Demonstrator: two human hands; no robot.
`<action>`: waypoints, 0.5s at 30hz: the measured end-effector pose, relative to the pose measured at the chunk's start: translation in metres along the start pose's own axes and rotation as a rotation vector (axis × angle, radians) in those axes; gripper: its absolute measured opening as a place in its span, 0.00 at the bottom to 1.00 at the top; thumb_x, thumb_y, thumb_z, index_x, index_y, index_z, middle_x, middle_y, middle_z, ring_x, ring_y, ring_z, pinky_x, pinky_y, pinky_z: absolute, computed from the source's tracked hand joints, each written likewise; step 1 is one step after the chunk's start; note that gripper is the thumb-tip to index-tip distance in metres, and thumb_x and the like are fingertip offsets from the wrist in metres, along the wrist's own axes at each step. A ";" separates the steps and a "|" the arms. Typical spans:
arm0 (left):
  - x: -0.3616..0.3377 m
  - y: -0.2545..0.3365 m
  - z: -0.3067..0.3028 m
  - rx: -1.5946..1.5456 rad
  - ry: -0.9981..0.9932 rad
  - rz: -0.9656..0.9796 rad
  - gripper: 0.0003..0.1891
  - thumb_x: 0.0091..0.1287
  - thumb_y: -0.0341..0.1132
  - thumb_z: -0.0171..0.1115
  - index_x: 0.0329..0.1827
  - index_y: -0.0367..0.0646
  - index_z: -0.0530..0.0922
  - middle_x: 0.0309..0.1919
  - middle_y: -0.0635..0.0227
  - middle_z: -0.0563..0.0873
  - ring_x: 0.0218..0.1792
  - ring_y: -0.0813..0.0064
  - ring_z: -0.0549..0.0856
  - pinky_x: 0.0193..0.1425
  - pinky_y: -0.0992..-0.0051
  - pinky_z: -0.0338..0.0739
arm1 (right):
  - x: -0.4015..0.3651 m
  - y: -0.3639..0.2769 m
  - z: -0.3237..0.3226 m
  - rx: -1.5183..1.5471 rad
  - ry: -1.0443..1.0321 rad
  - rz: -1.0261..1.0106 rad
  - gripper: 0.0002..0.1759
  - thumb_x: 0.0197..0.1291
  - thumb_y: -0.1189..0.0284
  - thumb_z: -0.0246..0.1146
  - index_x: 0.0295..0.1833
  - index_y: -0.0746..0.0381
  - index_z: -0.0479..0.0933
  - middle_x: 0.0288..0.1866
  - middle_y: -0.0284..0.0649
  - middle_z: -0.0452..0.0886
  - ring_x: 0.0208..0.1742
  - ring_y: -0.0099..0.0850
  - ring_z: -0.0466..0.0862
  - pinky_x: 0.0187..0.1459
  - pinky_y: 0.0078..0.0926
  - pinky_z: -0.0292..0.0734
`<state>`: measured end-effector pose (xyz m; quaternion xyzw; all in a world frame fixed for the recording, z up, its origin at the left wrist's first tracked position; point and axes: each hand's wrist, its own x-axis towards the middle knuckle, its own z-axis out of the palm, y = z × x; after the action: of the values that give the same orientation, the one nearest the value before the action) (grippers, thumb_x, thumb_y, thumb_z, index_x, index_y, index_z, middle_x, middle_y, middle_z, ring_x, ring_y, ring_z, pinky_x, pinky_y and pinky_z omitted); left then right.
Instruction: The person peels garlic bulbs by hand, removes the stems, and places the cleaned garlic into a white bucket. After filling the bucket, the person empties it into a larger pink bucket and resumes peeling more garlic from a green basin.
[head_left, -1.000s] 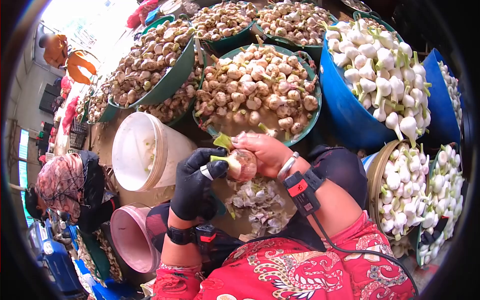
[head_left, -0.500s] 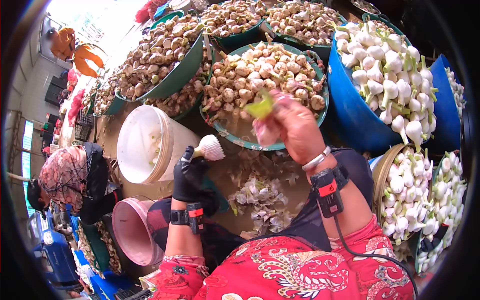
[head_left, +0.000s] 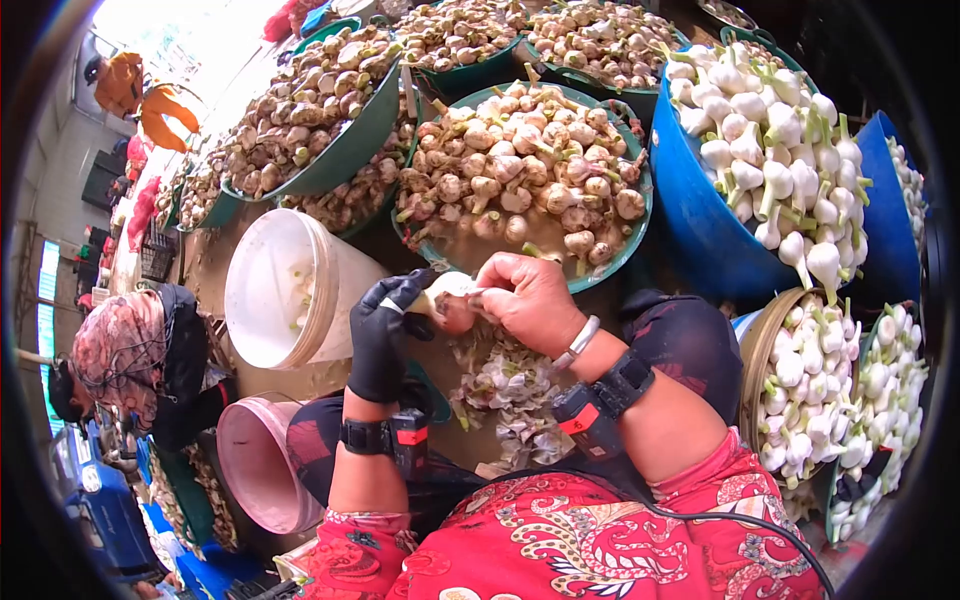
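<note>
Head view: garlic bulb [head_left: 452,297] pinched between left hand [head_left: 388,335] and right hand [head_left: 535,300].

Basins [head_left: 352,150], buckets [head_left: 345,290], peelings [head_left: 512,392] on floor [head_left: 205,272]

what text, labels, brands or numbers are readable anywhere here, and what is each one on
No text here reads clearly.
Red label on the right wrist device: a dark mark, too small to read.
Red label on the left wrist device: too blurred to read.
Gloved left hand, the garlic bulb it holds, white bucket, blue tub: no print visible.
</note>
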<state>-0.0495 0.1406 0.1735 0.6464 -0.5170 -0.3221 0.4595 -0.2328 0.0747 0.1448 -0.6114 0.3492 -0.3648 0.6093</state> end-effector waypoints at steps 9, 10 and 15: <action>0.006 -0.034 -0.063 0.033 0.177 -0.128 0.17 0.56 0.21 0.58 0.50 0.35 0.79 0.24 0.67 0.79 0.21 0.78 0.79 0.24 0.77 0.74 | 0.001 -0.037 -0.049 0.490 0.058 0.188 0.02 0.58 0.78 0.61 0.35 0.63 0.79 0.28 0.35 0.81 0.26 0.20 0.77 0.28 0.17 0.73; 0.006 -0.034 -0.077 0.446 0.138 0.231 0.18 0.59 0.20 0.55 0.55 0.34 0.75 0.23 0.71 0.77 0.22 0.80 0.77 0.27 0.77 0.74 | -0.001 -0.038 -0.048 0.339 -0.032 0.275 0.03 0.57 0.77 0.61 0.36 0.64 0.80 0.29 0.36 0.82 0.27 0.20 0.79 0.30 0.17 0.74; 0.032 -0.043 -0.161 -0.376 0.465 -0.025 0.15 0.65 0.27 0.57 0.55 0.38 0.75 0.33 0.62 0.84 0.36 0.69 0.84 0.41 0.71 0.82 | -0.013 -0.006 -0.030 0.025 -0.297 0.194 0.11 0.59 0.74 0.62 0.46 0.63 0.82 0.34 0.31 0.82 0.33 0.19 0.78 0.33 0.18 0.76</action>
<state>0.1187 0.1537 0.1949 0.6126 -0.3214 -0.2611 0.6732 -0.2650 0.0711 0.1502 -0.6144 0.3082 -0.2142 0.6940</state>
